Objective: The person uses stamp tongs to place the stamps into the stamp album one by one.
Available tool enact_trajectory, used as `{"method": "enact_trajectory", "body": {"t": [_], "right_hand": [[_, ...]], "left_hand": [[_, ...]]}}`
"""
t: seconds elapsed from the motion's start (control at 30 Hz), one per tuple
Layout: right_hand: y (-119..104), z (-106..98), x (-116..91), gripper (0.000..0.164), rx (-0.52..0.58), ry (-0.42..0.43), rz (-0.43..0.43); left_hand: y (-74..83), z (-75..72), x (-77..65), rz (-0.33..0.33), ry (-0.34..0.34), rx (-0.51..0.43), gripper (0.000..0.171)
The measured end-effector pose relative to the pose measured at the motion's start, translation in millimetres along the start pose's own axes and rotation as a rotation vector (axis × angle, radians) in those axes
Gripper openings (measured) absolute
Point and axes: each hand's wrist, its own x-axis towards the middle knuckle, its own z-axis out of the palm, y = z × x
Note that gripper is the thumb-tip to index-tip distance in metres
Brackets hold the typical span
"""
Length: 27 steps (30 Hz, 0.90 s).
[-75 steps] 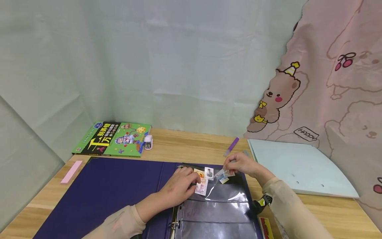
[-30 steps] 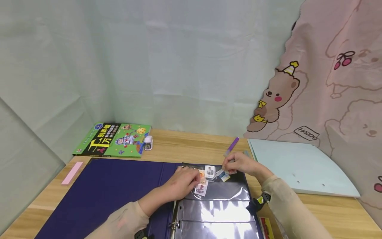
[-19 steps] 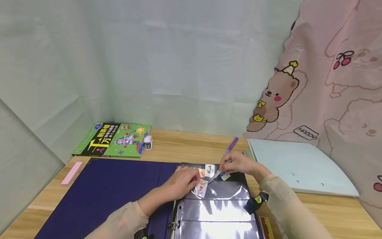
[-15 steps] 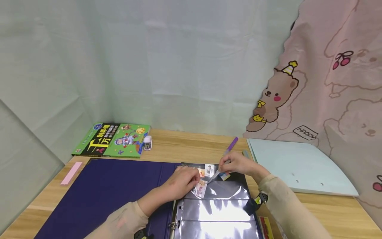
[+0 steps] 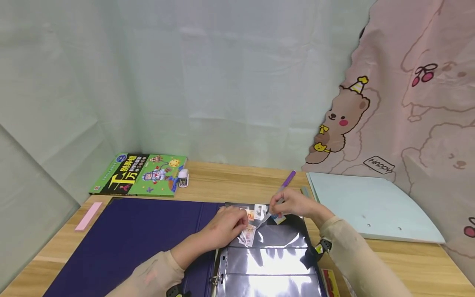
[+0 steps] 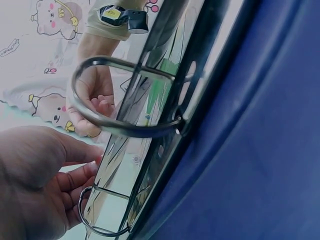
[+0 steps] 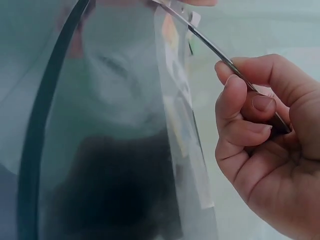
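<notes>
A dark blue ring binder (image 5: 152, 235) lies open, a black page with clear pockets (image 5: 272, 235) on its right side. Several small stamps are at the top pocket: a portrait stamp (image 5: 259, 210), a pinkish stamp (image 5: 247, 237) below it and a blue-yellow one (image 5: 279, 219) to the right. Beside the rings, my left hand (image 5: 227, 226) pinches the pocket film between thumb and fingers; its fingertips (image 6: 90, 169) are at the page edge. My right hand (image 5: 295, 203) holds slim metal tweezers (image 7: 212, 46), their tips at the pinkish stamp.
A green book (image 5: 156, 177) and a white correction-tape-like item (image 5: 183, 178) are at the back left. Near the right hand lies a purple pen (image 5: 288, 178). Pale blue sheets (image 5: 367, 202) lie to the right, a red-yellow box (image 5: 330, 282) by the binder, a pink strip (image 5: 88, 216) left.
My right hand has moved left and slightly down with the tweezers, whose tips have come to the pinkish stamp. That stamp has shifted slightly downward. The left hand has hardly moved.
</notes>
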Motion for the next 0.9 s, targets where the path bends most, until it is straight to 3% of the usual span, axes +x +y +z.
{"method": "enact_trajectory", "body": {"t": [0.2,0.43,0.9], "right_hand": [[-0.5,1.4,0.9,0.014,-0.052,-0.007,0.003],[-1.0,0.0,-1.6,0.013,-0.021,-0.005,0.077],[-2.3,-4.3,-2.6,0.013,-0.014,0.006,-0.005]], "left_hand": [[-0.4,-0.4,-0.2,0.003,0.007,-0.009,0.009],[0.1,-0.8,-0.2,0.0,0.008,-0.012,0.009],[1.1,-1.2,-0.7,0.023,0.032,0.025,0.011]]}}
